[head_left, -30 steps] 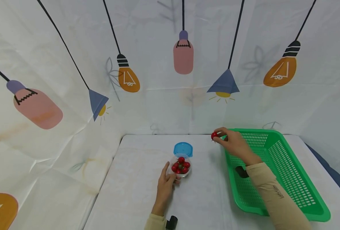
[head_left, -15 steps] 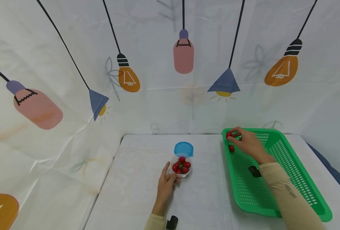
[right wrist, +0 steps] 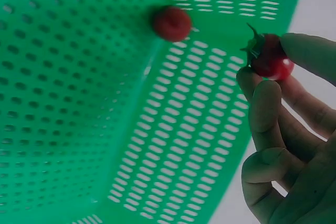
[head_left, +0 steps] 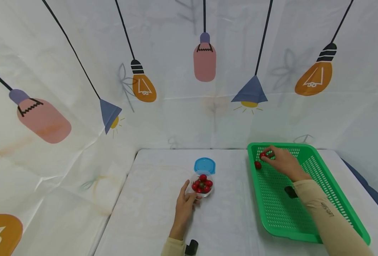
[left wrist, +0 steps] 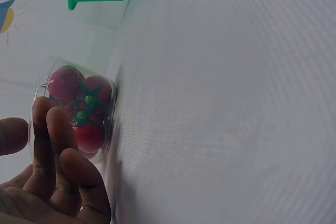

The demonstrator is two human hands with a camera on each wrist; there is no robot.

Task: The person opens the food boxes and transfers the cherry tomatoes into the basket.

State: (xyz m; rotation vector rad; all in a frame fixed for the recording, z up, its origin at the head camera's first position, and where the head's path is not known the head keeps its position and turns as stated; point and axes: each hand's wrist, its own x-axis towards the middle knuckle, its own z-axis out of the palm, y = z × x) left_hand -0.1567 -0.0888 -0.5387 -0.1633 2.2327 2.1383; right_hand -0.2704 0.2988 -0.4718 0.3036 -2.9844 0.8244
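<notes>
In the head view, my left hand (head_left: 185, 206) holds a small clear plastic container (head_left: 212, 190) at its near left side. Several red cherry tomatoes (left wrist: 65, 83) with green stems fill it. The container's blue lid (head_left: 205, 165) lies flipped back behind it. My right hand (head_left: 283, 161) is over the far left corner of a green plastic basket (head_left: 261, 213). Between thumb and fingertips it pinches one cherry tomato (right wrist: 275, 59), stem still on. Another cherry tomato (right wrist: 172, 23) lies in the basket's corner, just beside the hand.
A white cloth covers the table (head_left: 150, 199), with the basket along its right side. Behind the table hangs a white sheet (head_left: 176, 121) printed with lamps and bulbs.
My right hand has carried its cherry tomato rightward from outside the basket's left rim to inside the far corner, and lower. The left hand and container have stayed put.
</notes>
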